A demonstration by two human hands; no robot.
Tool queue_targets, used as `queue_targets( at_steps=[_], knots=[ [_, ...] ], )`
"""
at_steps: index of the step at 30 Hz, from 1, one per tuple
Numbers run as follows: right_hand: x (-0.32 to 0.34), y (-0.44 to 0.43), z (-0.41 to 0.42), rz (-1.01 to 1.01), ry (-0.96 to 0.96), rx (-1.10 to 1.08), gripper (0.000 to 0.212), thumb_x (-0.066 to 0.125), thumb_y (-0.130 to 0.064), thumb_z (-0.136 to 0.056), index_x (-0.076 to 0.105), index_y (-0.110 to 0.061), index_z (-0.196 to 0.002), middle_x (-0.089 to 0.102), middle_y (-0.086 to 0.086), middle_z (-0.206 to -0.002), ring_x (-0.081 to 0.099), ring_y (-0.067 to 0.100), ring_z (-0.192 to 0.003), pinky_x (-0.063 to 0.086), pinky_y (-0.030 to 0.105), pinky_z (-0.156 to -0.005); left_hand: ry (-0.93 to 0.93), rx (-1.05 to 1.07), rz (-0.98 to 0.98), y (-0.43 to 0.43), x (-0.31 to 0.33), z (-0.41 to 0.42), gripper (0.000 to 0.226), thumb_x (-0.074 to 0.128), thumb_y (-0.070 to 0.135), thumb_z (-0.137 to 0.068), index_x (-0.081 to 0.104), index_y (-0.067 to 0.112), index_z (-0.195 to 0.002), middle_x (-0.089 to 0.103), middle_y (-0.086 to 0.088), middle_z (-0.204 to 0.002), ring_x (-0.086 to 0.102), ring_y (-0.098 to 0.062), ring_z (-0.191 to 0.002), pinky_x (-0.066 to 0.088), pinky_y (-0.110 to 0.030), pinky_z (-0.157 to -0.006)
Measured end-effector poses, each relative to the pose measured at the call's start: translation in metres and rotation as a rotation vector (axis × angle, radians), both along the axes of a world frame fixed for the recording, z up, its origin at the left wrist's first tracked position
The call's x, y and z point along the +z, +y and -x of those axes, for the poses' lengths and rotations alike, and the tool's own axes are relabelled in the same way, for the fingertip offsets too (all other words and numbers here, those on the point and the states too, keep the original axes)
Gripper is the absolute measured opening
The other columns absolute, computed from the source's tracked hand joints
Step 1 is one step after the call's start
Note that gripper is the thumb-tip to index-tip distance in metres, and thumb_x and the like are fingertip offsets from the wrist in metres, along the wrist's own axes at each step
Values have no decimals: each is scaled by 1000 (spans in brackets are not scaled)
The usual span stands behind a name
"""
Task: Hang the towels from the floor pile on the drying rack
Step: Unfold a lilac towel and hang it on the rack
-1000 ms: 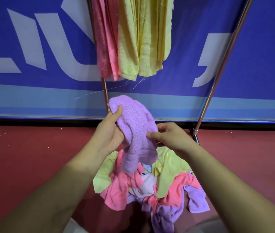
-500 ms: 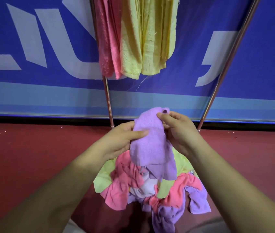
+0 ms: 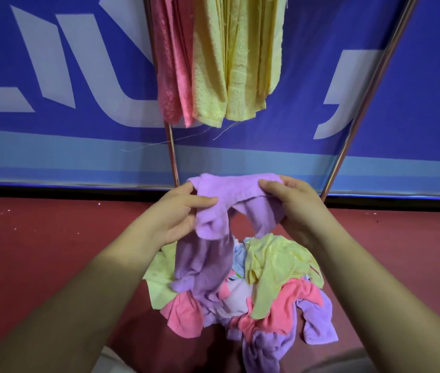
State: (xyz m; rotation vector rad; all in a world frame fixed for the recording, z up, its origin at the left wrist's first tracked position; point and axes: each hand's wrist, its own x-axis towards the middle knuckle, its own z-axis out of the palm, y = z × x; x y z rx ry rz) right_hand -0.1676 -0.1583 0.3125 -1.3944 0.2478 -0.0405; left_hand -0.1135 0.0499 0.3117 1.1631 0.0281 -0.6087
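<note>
A purple towel (image 3: 235,189) is pinched along its top edge by the left hand (image 3: 175,216) and right hand (image 3: 294,208) above the floor pile (image 3: 275,267); it would best be stretched flat before being draped over the rack (image 3: 371,87).

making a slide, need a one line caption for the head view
Both hands, left hand and right hand, stretch a purple towel above the floor pile.
</note>
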Motion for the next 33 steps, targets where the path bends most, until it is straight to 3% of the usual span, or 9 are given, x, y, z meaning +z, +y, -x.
queue_targets(
  at_steps=[4,9,12,17,19,23,26,29,33],
  knots=[
    [-2,-8,-2,47,-34,-94,18,63,-16,-95,74,-9,-83,75,12,-87,68,22,-81,52,41,-80,-146,95,-390,12,-6,-10,51,65,-9,-86,50,8,-132,66,-30,-109,66,-31,-90,53,-43,-88],
    [-4,-14,0,129,-64,-68,11,71,-12,-90,72,-1,-92,74,23,-98,69,28,-83,54,48,-83,-274,74,-301,12,-2,-12,18,61,-3,-91,66,11,-102,64,-15,-89,63,-17,-70,55,-23,-61],
    [-4,-19,-1,113,-67,-53,11,73,-10,-87,72,-1,-92,74,23,-98,70,31,-87,54,52,-90,-404,11,-448,14,-3,-13,23,75,2,-82,68,14,-101,65,-13,-88,59,-21,-67,50,-25,-52],
    [-6,-23,-1,166,-65,-21,17,72,-8,-87,69,2,-100,72,25,-102,70,34,-91,53,54,-92,-744,-42,-862,23,-5,-20,20,76,10,-82,70,21,-97,62,18,-69,49,4,-54,37,-10,-55],
    [-7,-23,-1,363,-64,-76,10,72,-10,-89,71,-8,-99,75,16,-95,70,25,-83,56,39,-78,-793,-12,-911,25,-5,-22,8,67,13,-90,72,19,-90,61,12,-66,48,3,-55,36,-8,-55],
    [-13,-31,-7,623,-51,-138,15,67,-5,-88,70,-15,-99,65,-1,-76,56,8,-62,44,19,-58,-784,94,-960,34,-11,-31,22,59,19,-96,66,20,-75,57,1,-59,46,-4,-54,35,-11,-51],
    [-14,-39,-8,739,-14,-126,17,66,-2,-83,71,-16,-89,68,3,-76,55,10,-61,42,22,-57,-787,175,-1075,46,-14,-40,24,59,20,-96,65,14,-74,59,-22,-69,48,-17,-65,35,-17,-56],
    [-14,-44,-9,815,-6,-125,5,74,-8,-82,72,-12,-80,70,5,-72,56,9,-58,43,20,-53,-718,181,-1170,55,-15,-45,22,57,21,-97,65,11,-79,63,-19,-76,52,-25,-75,36,-30,-64],
    [-22,-50,-12,845,-18,-164,7,76,-17,-84,73,-13,-79,65,2,-65,52,10,-55,41,23,-55,-679,136,-1243,56,-17,-42,22,56,22,-98,66,11,-82,65,-14,-79,58,-29,-80,34,-29,-66]
  ],
)
